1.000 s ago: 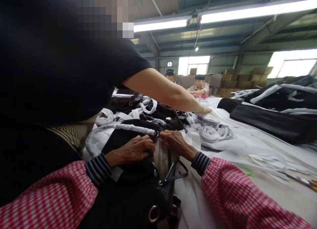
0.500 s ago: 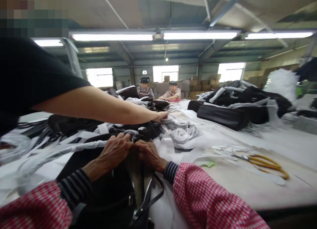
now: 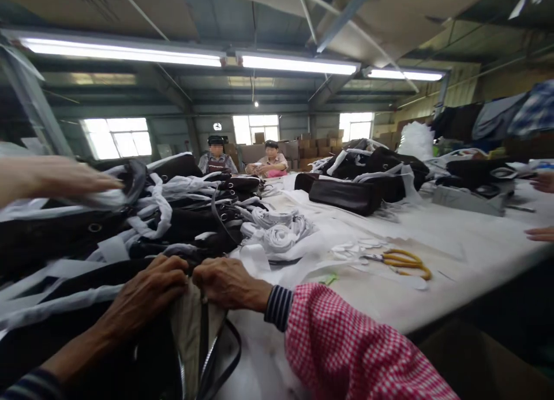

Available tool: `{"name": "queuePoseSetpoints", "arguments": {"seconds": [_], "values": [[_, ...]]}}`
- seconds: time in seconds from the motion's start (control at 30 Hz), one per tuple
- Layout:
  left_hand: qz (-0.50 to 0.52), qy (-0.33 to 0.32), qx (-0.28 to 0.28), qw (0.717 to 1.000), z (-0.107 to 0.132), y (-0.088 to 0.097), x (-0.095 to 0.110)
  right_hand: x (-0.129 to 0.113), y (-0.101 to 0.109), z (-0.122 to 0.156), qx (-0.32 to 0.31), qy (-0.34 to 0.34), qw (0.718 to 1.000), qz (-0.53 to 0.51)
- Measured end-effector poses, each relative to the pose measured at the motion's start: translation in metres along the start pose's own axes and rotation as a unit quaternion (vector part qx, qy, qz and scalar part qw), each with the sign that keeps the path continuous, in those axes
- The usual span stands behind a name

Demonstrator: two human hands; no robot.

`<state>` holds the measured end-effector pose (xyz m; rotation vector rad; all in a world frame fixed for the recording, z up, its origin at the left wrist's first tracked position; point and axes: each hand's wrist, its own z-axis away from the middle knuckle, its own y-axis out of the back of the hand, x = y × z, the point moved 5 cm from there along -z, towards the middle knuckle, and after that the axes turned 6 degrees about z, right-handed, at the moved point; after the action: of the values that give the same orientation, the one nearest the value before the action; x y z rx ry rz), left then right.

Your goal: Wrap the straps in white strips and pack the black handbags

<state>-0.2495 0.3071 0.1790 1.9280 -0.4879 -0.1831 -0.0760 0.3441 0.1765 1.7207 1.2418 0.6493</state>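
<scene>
A black bag (image 3: 130, 359) lies in front of me with its top parted, showing a beige lining (image 3: 190, 316) and a zipper along the edge. My left hand (image 3: 151, 296) is closed on the far left part of the bag's rim. Close beside it, my right hand (image 3: 229, 283) is curled in a pinch at the end of the same opening. What lies between the fingertips is hidden. A thin black strap (image 3: 236, 354) loops down below my right hand. White-wrapped handles (image 3: 86, 296) lie by my left forearm.
A co-worker's hand (image 3: 60, 178) reaches over piled black bags (image 3: 186, 215) at left. Coiled white-wrapped straps (image 3: 279, 235) lie beyond my hands. Yellow-handled scissors (image 3: 402, 261) rest on the white table (image 3: 467, 267) at right. More bags (image 3: 346, 195) stand behind, and another hand shows at the right edge.
The view has swung to the right. The co-worker's arm has drawn back left from the coiled straps. My hands keep their hold on the bag's edge, with the lining showing more plainly.
</scene>
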Motion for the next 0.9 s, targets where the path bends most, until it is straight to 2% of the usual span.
{"name": "queuePoseSetpoints", "arguments": {"seconds": [0.1,0.2,0.27,0.33,0.4,0.53,0.67,0.8,0.9], "values": [[-0.011,-0.026,0.046,0.999,0.010,0.000,0.005,0.032,0.046,0.022,0.031,-0.055,0.998,0.024],[0.003,-0.039,0.059,0.997,0.016,0.005,0.014,0.093,0.081,0.040,0.032,-0.204,0.973,0.100],[0.022,-0.032,0.071,0.997,0.017,0.009,0.017,0.134,0.088,0.046,-0.016,-0.283,0.949,0.136],[0.038,-0.020,0.082,0.996,0.019,0.012,0.017,0.164,0.085,0.048,-0.059,-0.310,0.940,0.134],[0.049,-0.003,0.090,0.995,0.021,0.013,0.012,0.182,0.076,0.046,-0.096,-0.312,0.939,0.111],[0.078,0.042,0.081,0.993,0.024,0.005,0.001,0.197,0.063,0.040,-0.150,-0.306,0.939,0.050],[0.110,0.081,0.069,0.988,0.025,-0.003,0.002,0.200,0.068,0.032,-0.176,-0.301,0.937,0.002],[0.124,0.092,0.069,0.986,0.025,-0.006,0.008,0.193,0.086,0.023,-0.183,-0.277,0.943,-0.026],[0.125,0.092,0.065,0.986,0.027,-0.007,0.009,0.183,0.118,0.020,-0.163,-0.250,0.953,-0.044]]}}
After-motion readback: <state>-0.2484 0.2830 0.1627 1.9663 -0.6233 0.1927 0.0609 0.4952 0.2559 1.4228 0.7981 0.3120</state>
